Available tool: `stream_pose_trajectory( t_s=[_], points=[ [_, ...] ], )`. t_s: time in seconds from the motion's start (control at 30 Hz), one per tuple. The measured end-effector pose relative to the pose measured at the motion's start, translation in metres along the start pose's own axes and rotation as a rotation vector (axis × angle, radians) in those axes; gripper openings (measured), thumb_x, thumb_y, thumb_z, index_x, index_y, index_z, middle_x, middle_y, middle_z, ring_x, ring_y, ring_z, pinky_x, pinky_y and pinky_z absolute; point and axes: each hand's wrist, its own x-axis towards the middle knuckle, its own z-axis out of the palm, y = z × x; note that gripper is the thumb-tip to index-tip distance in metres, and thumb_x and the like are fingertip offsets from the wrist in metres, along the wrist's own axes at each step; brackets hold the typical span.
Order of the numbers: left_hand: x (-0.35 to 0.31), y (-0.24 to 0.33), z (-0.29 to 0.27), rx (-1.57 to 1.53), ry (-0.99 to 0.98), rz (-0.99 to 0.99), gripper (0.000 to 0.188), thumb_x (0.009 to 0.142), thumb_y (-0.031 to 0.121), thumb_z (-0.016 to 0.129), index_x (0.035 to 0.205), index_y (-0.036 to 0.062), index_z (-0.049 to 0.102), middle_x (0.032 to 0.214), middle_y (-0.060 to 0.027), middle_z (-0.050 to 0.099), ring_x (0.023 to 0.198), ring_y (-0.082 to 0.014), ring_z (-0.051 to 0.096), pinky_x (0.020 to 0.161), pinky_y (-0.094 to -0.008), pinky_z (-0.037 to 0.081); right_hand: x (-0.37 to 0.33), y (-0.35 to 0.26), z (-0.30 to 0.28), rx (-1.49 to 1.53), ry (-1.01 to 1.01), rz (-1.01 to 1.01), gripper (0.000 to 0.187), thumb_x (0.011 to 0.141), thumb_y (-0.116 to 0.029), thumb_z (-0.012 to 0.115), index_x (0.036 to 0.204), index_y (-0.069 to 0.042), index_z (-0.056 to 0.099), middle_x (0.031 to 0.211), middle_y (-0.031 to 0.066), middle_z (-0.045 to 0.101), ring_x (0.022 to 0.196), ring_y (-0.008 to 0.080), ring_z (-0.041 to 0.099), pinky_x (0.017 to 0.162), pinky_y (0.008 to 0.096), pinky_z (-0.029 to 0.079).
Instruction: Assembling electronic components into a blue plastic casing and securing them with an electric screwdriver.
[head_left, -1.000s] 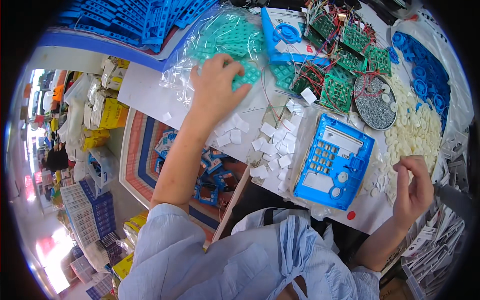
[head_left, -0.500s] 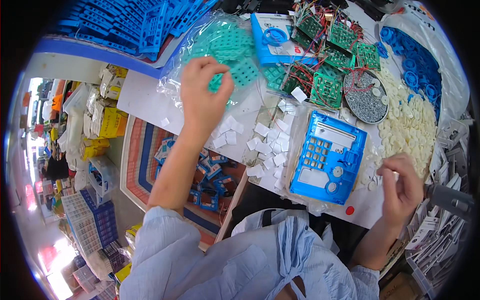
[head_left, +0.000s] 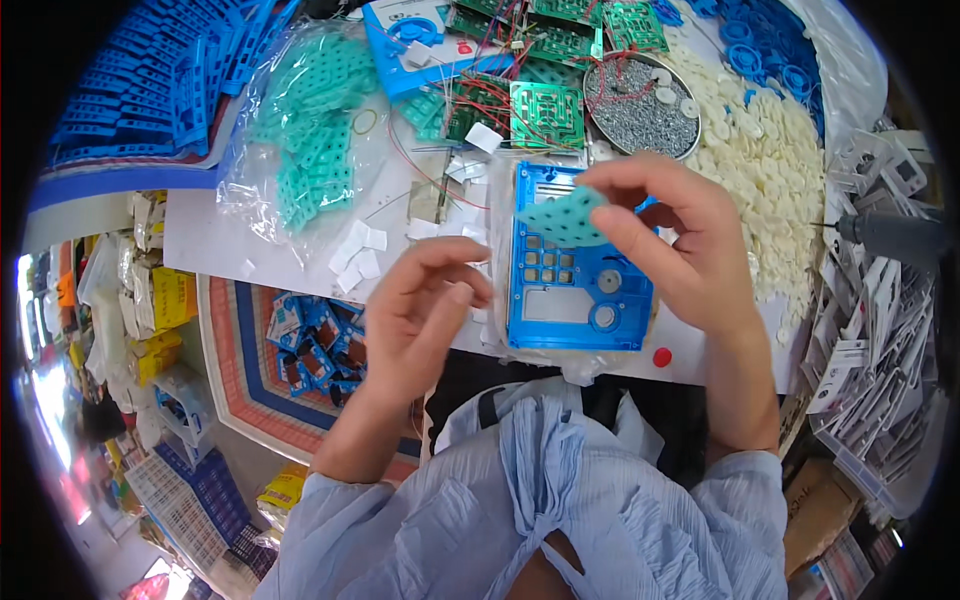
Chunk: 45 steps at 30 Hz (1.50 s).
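Note:
My right hand pinches a teal rubber keypad with dark dots between thumb and fingers. The keypad is tilted above a blue plastic housing, which lies on clear wrap at the table's front and has a grid of square key openings and round holes. Part of the housing is hidden by the keypad and my right hand. Left of the housing, my left hand is raised with loosely curled fingers, thumb and forefinger apart, and nothing visible in it.
A plastic bag of teal keypads lies at the back left, near stacked blue parts. Wired green circuit boards, a dish of screws and cream discs cover the back. An electric screwdriver juts in at right.
My left hand has come back from the keypad bag toward the housing. My right hand has moved left over the housing and now holds a teal keypad. The whole view has shifted.

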Motion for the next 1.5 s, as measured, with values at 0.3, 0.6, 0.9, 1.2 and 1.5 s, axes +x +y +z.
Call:
stream_pose_trajectory(
  t_s=[0.3, 0.6, 0.9, 1.2, 1.5],
  points=[
    [0.003, -0.016, -0.011, 0.353, -0.023, 0.142, 0.027, 0.092, -0.010, 0.054, 0.117, -0.0044, 0.063, 0.116, -0.0112, 0.062, 0.091, -0.0125, 0.061, 0.081, -0.0272, 0.050, 0.014, 0.005, -0.014, -0.111, -0.413, -0.136, 0.016, 0.085, -0.002, 0.070, 0.100, -0.002, 0.074, 0.091, 0.0088, 0.072, 0.081, 0.0216, 0.066, 0.070, 0.0334, 0.051],
    [0.008, -0.009, 0.006, 0.354, -0.043, 0.300, 0.026, 0.085, -0.011, 0.062, 0.109, -0.0008, 0.067, 0.107, -0.0119, 0.068, 0.085, -0.0176, 0.064, 0.075, -0.0285, 0.052, -0.011, 0.000, -0.019, -0.008, -0.337, -0.343, 0.019, 0.077, 0.003, 0.075, 0.093, -0.006, 0.077, 0.098, 0.0085, 0.073, 0.084, 0.0254, 0.066, 0.075, 0.0369, 0.052],
    [0.014, -0.016, -0.005, 0.413, 0.023, 0.292, 0.025, 0.085, -0.010, 0.064, 0.107, 0.0013, 0.069, 0.105, -0.0112, 0.069, 0.080, -0.0167, 0.063, 0.071, -0.0280, 0.052, 0.015, 0.020, -0.005, -0.249, -0.404, 0.044, 0.019, 0.086, -0.003, 0.073, 0.105, -0.002, 0.073, 0.095, 0.0079, 0.071, 0.077, 0.0160, 0.066, 0.063, 0.0277, 0.051],
    [0.013, -0.024, -0.016, 0.442, 0.029, 0.303, 0.022, 0.086, -0.009, 0.064, 0.105, 0.0009, 0.070, 0.103, -0.0113, 0.069, 0.078, -0.0155, 0.063, 0.070, -0.0272, 0.052, 0.024, 0.019, -0.007, -0.083, -0.500, 0.106, 0.018, 0.088, -0.003, 0.072, 0.106, -0.003, 0.072, 0.096, 0.0044, 0.071, 0.079, 0.0127, 0.067, 0.063, 0.0266, 0.053],
    [0.018, -0.020, -0.010, 0.535, 0.000, 0.342, 0.022, 0.085, -0.009, 0.065, 0.103, 0.0022, 0.070, 0.102, -0.0113, 0.070, 0.081, -0.0208, 0.067, 0.069, -0.0301, 0.054, 0.021, 0.029, 0.010, -0.417, -0.346, -0.009, 0.019, 0.083, -0.007, 0.073, 0.102, -0.004, 0.070, 0.093, 0.0140, 0.070, 0.083, 0.0330, 0.068, 0.071, 0.0405, 0.054]
  ],
)
